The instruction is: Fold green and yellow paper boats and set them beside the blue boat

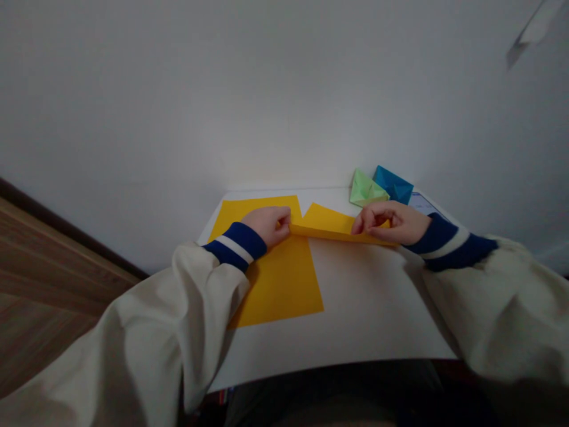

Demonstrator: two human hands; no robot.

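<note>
A person's left hand [269, 224] pinches the left end of a creased, folded yellow paper [326, 222] over a smooth white table [377, 308]; the right hand [395, 220] touches its right part, fingers curled, grip unclear. A flat yellow sheet [284, 284] lies left.

You have room across the white tabletop [382, 308], nearer you and right of the flat yellow sheet [284, 287]. The folded yellow strip [326, 230] between your left hand [269, 224] and right hand [395, 222] bars the way; clearance under it is hard to tell. Beyond, the green folded paper [365, 188], blue folded paper [395, 185] and wall [284, 101] block you.
</note>
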